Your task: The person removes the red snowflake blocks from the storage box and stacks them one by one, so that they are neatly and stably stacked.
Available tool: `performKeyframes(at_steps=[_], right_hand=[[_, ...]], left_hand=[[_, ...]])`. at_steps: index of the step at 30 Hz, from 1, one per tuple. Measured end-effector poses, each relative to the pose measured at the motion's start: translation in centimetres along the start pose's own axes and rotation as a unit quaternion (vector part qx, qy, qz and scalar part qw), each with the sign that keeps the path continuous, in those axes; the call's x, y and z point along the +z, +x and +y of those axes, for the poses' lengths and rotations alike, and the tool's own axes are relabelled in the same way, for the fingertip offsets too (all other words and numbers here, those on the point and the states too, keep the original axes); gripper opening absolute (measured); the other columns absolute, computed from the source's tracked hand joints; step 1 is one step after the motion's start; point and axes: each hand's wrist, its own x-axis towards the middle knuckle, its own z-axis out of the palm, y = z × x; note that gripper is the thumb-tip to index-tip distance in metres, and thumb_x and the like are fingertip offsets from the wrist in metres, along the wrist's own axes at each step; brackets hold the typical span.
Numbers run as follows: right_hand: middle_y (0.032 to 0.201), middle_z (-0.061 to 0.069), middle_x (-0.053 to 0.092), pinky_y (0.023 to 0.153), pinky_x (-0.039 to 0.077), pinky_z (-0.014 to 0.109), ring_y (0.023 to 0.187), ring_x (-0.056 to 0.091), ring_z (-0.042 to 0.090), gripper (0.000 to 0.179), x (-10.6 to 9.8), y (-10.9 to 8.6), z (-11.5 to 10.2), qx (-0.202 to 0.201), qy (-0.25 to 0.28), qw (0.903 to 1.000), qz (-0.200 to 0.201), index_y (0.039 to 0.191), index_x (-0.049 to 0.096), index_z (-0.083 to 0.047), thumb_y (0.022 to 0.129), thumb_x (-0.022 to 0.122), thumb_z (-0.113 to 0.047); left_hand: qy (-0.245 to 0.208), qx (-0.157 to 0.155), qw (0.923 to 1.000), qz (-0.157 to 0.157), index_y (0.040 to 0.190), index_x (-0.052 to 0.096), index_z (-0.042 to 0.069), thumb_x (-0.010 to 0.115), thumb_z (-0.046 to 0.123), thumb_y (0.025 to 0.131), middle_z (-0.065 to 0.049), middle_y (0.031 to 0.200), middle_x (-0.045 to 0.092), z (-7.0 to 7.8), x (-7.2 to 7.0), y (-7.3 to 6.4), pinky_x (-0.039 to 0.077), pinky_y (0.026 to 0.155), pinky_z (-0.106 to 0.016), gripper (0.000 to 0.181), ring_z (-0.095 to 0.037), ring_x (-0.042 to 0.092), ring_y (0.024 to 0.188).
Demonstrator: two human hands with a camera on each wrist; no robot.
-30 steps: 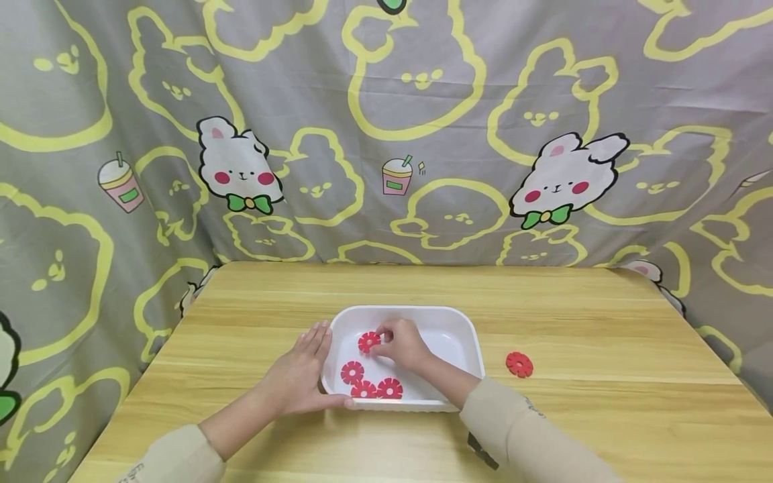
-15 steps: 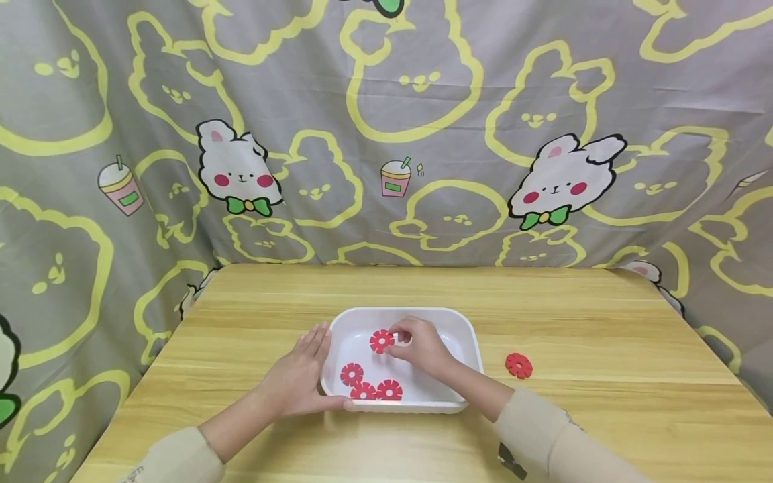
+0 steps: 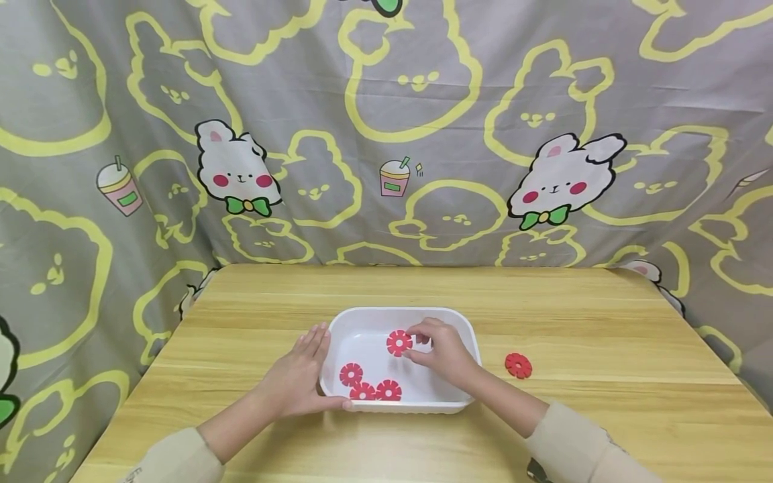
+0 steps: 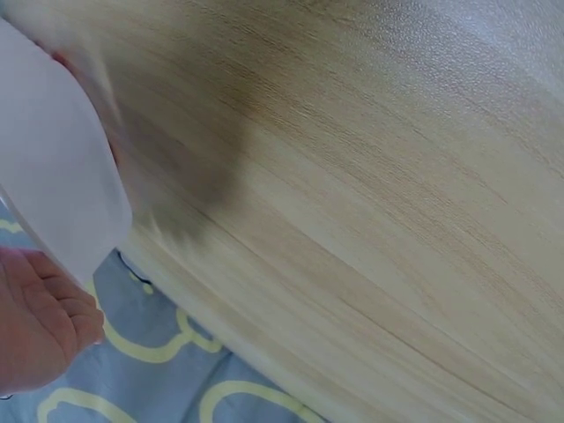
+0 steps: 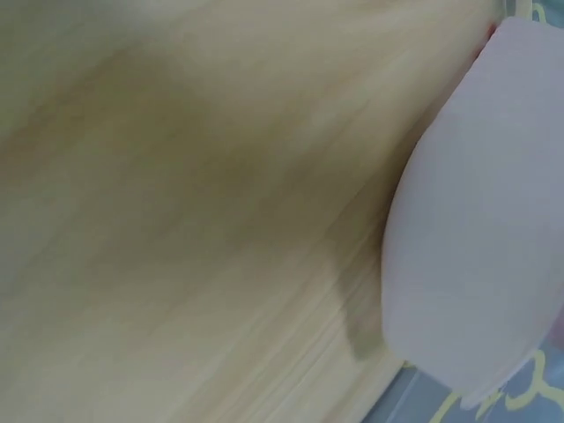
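Pinches a red disc (image 3: 392, 343) by its right side between thumb and forefinger of the right hand (image 3: 443, 350), reaching into the tray (image 3: 417, 405) from its near right side. Keeps that disc directly left of the grip, inside the tray's walls, with its flat face turned toward the head camera; cannot tell whether lifted clear of the tray's floor or just touching it. Offers no long axis to line up (being round, with notches all about the edge), so matters, probably, only in being gripped on the right and bare on the left. Has the tray's own long axis running side to side beneath the grip, with the right end slightly closer than the left. Shows three more red discs (image 3: 370, 389) farther left of the grip and nearer the person, bunched in the tray's near left corner and closer to the left hand (image 3: 300, 377) than to the right hand. Lays that left hand well left of the grip, with straight fingers along the tray's left end, with thumb stretched to the near rim, and with no disc seen in it. Shows, to the right of the grip and beyond the tray's right wall, a lone red disc (image 3: 512, 362) flat on the table (image 3: 241, 315), nearer by far to the right hand.
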Motion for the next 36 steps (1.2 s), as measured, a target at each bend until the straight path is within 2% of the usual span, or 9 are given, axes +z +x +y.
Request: performKeyframes(at_steps=[8,21,29,32,36], right_hand=[[0.073,-0.002,0.058,0.06,0.048,0.019,0.069,0.05,0.009,0.026,-1.5,-1.9,1.0,0.009,-0.018,0.9995,0.023,0.092,0.07,-0.004,0.068,0.08,-0.008],[0.078,0.0,0.061,0.057,0.051,0.02,0.07,0.052,0.013,0.032,-4.1,-3.9,2.3,-0.029,-0.049,0.9954,0.077,0.091,0.07,-0.003,0.062,0.082,-0.003],[0.079,0.0,0.063,0.057,0.051,0.021,0.07,0.054,0.013,0.034,-5.3,-4.8,3.2,-0.068,-0.072,0.9879,0.12,0.09,0.07,-0.002,0.059,0.083,0.003],[0.077,-0.001,0.063,0.057,0.048,0.018,0.069,0.053,0.011,0.036,-5.8,-5.2,3.6,-0.086,-0.083,0.9825,0.143,0.089,0.07,-0.002,0.056,0.083,0.003],[0.074,-0.002,0.062,0.053,0.043,0.012,0.069,0.05,0.009,0.037,-6.5,-5.7,4.3,-0.083,-0.086,0.98,0.159,0.089,0.07,-0.002,0.055,0.084,0.001]], left_hand=[[0.001,-0.003,1.0,-0.002,0.132,0.04,-0.015,0.047,0.082,0.069,-0.032,0.14,0.037,0.0,-0.1,-0.2,0.038,0.106,-0.048,0.116,-0.041,0.039,0.131],[-0.014,-0.008,0.9998,-0.014,0.134,0.037,-0.015,0.048,0.081,0.069,-0.031,0.142,0.035,0.1,0.0,-0.1,0.036,0.107,-0.048,0.116,-0.041,0.036,0.133],[-0.011,-0.009,0.9998,-0.017,0.134,0.037,-0.014,0.048,0.081,0.069,-0.031,0.142,0.035,0.1,-0.1,0.0,0.036,0.107,-0.048,0.116,-0.04,0.036,0.133],[-0.012,-0.008,0.9997,-0.018,0.134,0.037,-0.015,0.048,0.081,0.069,-0.031,0.142,0.035,0.1,-0.1,0.1,0.036,0.107,-0.048,0.116,-0.041,0.036,0.133],[-0.013,-0.009,0.9997,-0.018,0.134,0.037,-0.015,0.049,0.08,0.069,-0.031,0.142,0.035,0.1,0.0,0.1,0.035,0.108,-0.048,0.115,-0.041,0.035,0.133]])
